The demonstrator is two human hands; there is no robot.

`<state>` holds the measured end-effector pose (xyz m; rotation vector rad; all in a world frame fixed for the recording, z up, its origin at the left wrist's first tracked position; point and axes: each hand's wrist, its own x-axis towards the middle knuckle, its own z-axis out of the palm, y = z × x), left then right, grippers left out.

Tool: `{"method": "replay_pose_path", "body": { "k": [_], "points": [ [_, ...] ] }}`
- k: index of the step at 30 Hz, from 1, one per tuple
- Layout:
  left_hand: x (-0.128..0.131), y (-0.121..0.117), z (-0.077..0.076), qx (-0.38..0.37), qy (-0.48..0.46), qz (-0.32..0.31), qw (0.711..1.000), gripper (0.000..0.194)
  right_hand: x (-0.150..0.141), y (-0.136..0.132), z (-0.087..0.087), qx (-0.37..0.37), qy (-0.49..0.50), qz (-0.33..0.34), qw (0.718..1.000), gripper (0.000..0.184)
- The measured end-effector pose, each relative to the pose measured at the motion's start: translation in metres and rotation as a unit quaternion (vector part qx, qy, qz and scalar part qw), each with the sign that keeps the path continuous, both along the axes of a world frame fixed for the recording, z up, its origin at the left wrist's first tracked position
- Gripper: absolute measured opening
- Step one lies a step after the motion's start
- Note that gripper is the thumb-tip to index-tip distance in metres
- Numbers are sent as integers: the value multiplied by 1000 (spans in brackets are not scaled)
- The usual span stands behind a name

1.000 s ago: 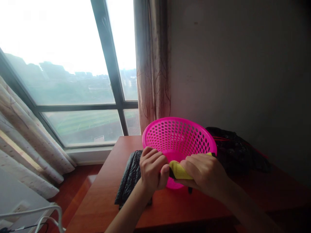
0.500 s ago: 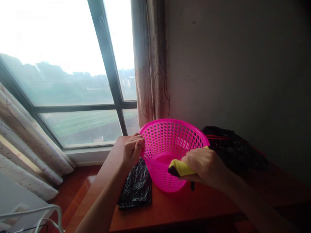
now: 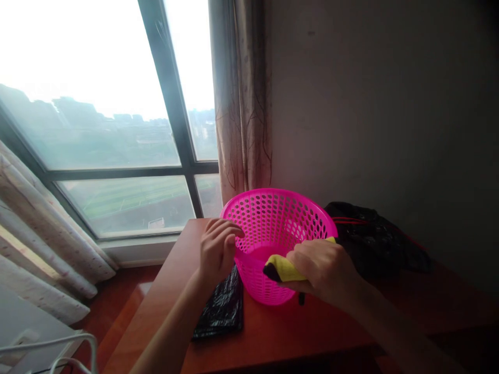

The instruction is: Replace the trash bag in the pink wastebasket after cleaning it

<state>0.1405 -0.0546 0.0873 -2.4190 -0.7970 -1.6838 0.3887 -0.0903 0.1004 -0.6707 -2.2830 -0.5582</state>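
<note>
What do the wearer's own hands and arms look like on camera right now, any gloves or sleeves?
The left hand and right hand are both bare, with no gloves. The left forearm and right forearm show no sleeves, watches or bracelets. The right forearm lies in shadow, so finer detail there can't be made out.

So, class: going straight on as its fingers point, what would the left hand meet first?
Probably the pink basket: the left hand points across its opening. Depth is unclear, so they may already be touching.
</note>
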Motion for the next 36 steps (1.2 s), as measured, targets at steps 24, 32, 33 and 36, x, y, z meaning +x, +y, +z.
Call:
{"method": "replay_pose_path", "body": {
  "k": [24, 32, 33, 36],
  "points": [
    [41, -46, -11, -14, 65, 55, 996, 17, -2, -9, -2, -4, -1, -35, 999, 43],
    [29, -16, -7, -35, 36, 18, 999, 39, -4, -10, -1, -16, -14, -60, 998, 40],
    [27, -11, -6, -36, 29, 10, 999, 40, -3, -10, -1, -18, -15, -60, 998, 40],
    [17, 5, -5, -45, 20, -28, 998, 44, 3, -11, 1, -22, -16, -47, 999, 39]
  ]
}}
